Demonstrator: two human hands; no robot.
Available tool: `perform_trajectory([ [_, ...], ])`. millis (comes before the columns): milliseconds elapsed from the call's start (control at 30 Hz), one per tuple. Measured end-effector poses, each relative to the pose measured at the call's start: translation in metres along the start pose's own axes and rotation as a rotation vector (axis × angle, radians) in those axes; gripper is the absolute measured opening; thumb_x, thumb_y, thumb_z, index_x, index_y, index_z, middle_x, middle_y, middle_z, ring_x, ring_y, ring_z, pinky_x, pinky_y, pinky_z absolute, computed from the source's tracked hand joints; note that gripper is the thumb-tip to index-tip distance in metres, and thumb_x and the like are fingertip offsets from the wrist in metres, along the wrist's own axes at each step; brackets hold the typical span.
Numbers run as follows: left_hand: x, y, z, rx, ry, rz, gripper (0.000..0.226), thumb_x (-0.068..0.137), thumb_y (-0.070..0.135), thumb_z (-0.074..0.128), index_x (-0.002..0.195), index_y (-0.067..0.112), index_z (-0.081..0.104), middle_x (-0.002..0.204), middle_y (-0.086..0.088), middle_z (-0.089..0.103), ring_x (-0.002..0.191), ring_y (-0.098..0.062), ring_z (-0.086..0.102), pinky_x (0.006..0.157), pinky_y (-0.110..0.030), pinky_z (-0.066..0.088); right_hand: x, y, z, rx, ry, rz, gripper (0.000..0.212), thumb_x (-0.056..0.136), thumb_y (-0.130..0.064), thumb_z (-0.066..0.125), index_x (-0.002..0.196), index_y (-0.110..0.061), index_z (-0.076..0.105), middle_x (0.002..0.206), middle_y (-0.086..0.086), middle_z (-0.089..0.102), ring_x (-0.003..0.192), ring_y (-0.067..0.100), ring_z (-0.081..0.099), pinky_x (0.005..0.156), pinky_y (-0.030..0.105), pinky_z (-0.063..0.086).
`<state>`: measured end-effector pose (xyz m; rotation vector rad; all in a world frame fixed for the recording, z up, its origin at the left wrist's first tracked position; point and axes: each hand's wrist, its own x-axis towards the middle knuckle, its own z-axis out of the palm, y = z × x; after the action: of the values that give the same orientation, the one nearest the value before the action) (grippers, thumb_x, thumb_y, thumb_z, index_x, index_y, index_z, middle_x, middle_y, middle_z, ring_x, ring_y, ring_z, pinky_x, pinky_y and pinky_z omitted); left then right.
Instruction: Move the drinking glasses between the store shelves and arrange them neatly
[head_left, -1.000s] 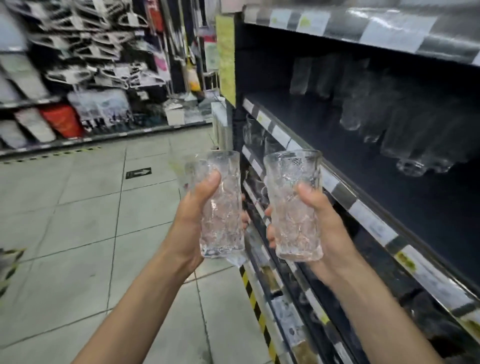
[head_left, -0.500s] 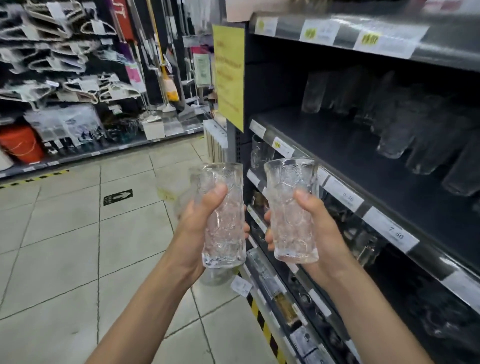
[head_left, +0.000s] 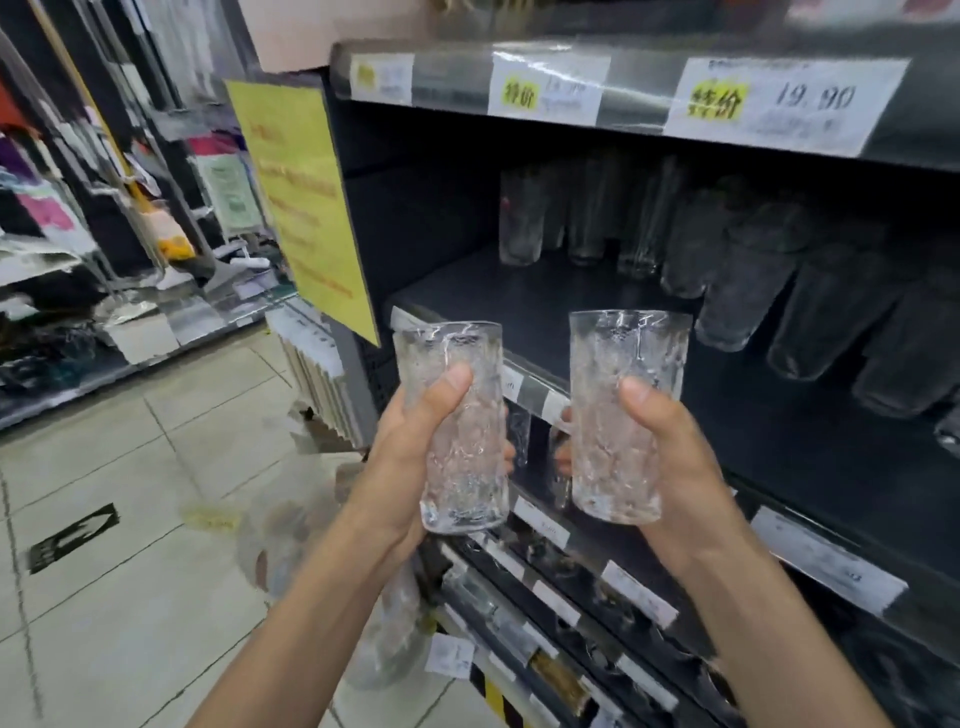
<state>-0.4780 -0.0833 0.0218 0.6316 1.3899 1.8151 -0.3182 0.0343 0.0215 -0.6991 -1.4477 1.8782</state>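
A person stands at a store shelf (head_left: 545, 306), left hand (head_left: 410, 457) and right hand (head_left: 670, 457) each closed in a full grip around an upright textured glass (head_left: 457, 431), (head_left: 618, 415), both held in mid-air before the shelf edge. A row of glasses (head_left: 727, 260) already lines the back; these two look yet to be placed.
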Motion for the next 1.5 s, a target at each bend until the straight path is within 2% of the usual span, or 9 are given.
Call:
perform_trajectory([
  [100, 0.039, 0.009, 0.010, 0.059, -0.057, -0.021, 0.102, 0.058, 0.079, 0.075, 0.134, 0.014, 0.057, 0.123, -0.014, 0.068, 0.114, -0.036, 0.064, 0.101, -0.058, 0.047, 0.021, -0.006, -0.003, -0.001, 0.093, -0.054, 0.072, 0.072, -0.062, 0.068, 0.132, -0.023, 0.060, 0.124, -0.003, 0.070, 0.115, 0.014, 0.066, 0.096, 0.038, 0.049],
  [267, 0.100, 0.010, 0.028, 0.061, -0.202, -0.024, 0.100, 0.059, 0.086, 0.051, 0.134, 0.020, 0.055, 0.113, -0.011, 0.073, 0.097, -0.030, 0.073, 0.084, -0.047, 0.059, 0.040, -0.013, -0.014, -0.091, 0.329, -0.082, 0.048, 0.073, -0.061, 0.070, 0.114, -0.036, 0.063, 0.099, -0.028, 0.072, 0.099, -0.009, 0.065, 0.085, 0.026, 0.046],
  [367, 0.134, 0.005, 0.043, 0.131, -0.281, -0.032, 0.115, 0.049, 0.102, 0.045, 0.142, 0.034, 0.046, 0.143, -0.006, 0.056, 0.130, -0.030, 0.054, 0.107, -0.056, 0.043, 0.042, -0.021, -0.018, -0.111, 0.457, -0.107, 0.022, 0.077, -0.045, 0.062, 0.097, -0.039, 0.054, 0.078, -0.040, 0.066, 0.086, -0.019, 0.062, 0.075, 0.015, 0.041],
  [467, 0.161, 0.000, 0.058, 0.225, -0.400, 0.011, 0.117, 0.055, 0.100, 0.046, 0.148, 0.030, 0.038, 0.140, 0.001, 0.058, 0.129, -0.019, 0.054, 0.108, -0.049, 0.043, 0.047, -0.024, -0.024, -0.169, 0.520, -0.157, 0.041, 0.075, -0.043, 0.072, 0.113, -0.029, 0.061, 0.107, -0.017, 0.074, 0.102, 0.000, 0.068, 0.085, 0.021, 0.052],
  [567, 0.179, 0.006, 0.075, 0.311, -0.542, 0.150, 0.085, 0.077, 0.079, 0.052, 0.134, 0.016, 0.049, 0.092, 0.005, 0.071, 0.089, -0.011, 0.069, 0.078, -0.026, 0.054, 0.049, -0.023, -0.027, -0.235, 0.674, -0.186, 0.060, 0.071, -0.046, 0.084, 0.113, -0.010, 0.061, 0.112, 0.002, 0.072, 0.110, 0.014, 0.067, 0.099, 0.039, 0.051],
  [700, 0.212, 0.000, 0.097, 0.335, -0.714, 0.179, 0.036, 0.084, 0.041, 0.073, 0.116, 0.030, 0.059, 0.109, 0.011, 0.071, 0.103, 0.001, 0.067, 0.090, -0.021, 0.051, 0.056, -0.020, -0.033, -0.281, 0.789, -0.181, 0.033, 0.079, -0.025, 0.082, 0.103, -0.020, 0.061, 0.105, -0.007, 0.073, 0.099, 0.006, 0.069, 0.086, 0.027, 0.051],
  [967, 0.247, -0.024, 0.115, 0.335, -0.723, 0.129, 0.088, 0.056, 0.033, 0.093, 0.129, 0.007, 0.051, 0.116, -0.007, 0.071, 0.109, -0.018, 0.069, 0.099, -0.043, 0.053, 0.071, -0.009, -0.034, -0.337, 0.853, -0.171, 0.043, 0.079, -0.021, 0.083, 0.113, -0.027, 0.058, 0.104, -0.013, 0.073, 0.095, -0.003, 0.068, 0.085, 0.023, 0.051],
  [1267, 0.269, -0.027, 0.124, 0.397, -0.801, 0.300, 0.042, 0.080, 0.010, 0.081, 0.114, 0.018, 0.057, 0.112, -0.003, 0.070, 0.103, -0.010, 0.068, 0.093, -0.027, 0.053, 0.083, -0.012, -0.043, -0.464, 0.818, -0.075, 0.058, 0.074, -0.032, 0.085, 0.121, -0.033, 0.051, 0.111, -0.019, 0.066, 0.099, -0.005, 0.063, 0.086, 0.019, 0.049],
  [1500, 0.297, -0.043, 0.131, 0.538, -0.840, 0.383, 0.055, 0.090, 0.024, 0.071, 0.138, 0.015, 0.044, 0.126, 0.004, 0.059, 0.116, -0.009, 0.058, 0.100, -0.022, 0.046, 0.099, -0.005, -0.063, -0.556, 0.778, -0.012, 0.075, 0.071, -0.025, 0.088, 0.134, -0.024, 0.048, 0.117, -0.012, 0.065, 0.102, -0.004, 0.061, 0.077, 0.008, 0.044],
])
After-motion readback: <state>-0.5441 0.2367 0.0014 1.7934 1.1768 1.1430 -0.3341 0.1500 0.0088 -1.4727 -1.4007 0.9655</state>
